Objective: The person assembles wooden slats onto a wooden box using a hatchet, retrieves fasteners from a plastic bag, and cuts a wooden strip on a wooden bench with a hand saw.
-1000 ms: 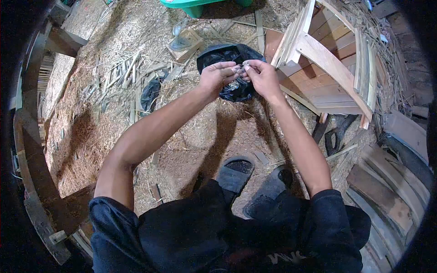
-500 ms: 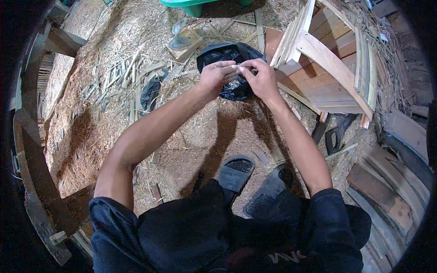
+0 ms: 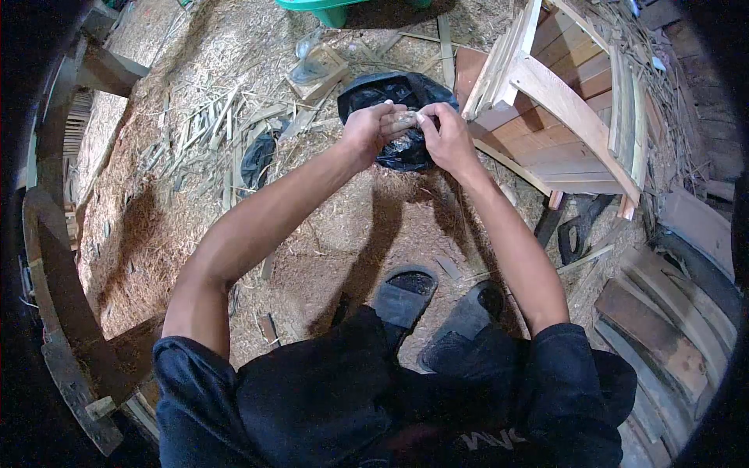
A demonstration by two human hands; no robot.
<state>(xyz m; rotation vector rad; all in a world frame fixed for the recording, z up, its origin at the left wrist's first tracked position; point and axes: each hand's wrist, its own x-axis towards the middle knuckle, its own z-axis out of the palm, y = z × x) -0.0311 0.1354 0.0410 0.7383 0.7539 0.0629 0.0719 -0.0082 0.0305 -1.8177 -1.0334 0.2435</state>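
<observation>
My left hand (image 3: 374, 132) is held out in front of me, palm turned up, its thumb apart from its slightly bent fingers. Against its fingertips, my right hand (image 3: 449, 139) pinches thumb and forefinger together. Whatever may be in that pinch is too small to make out. Below both hands lies a black plastic bag (image 3: 367, 93), its mouth spread on the ground and partly covered by the hands. Something pale and shiny shows inside it, but its kind is unclear.
A slatted wooden piece (image 3: 577, 117) with curved edges stands at right, beside a handsaw (image 3: 581, 230) and stacked curved boards (image 3: 663, 327). At left are wood strips (image 3: 207, 117), a small wooden box (image 3: 318, 72) and a curved wooden frame (image 3: 58, 257). Green plastic (image 3: 335, 12) stands at the back.
My right fingertips have shifted slightly right along the left fingers, and the left hand has turned its palm further up. The bag and surrounding wood stay where they were.
</observation>
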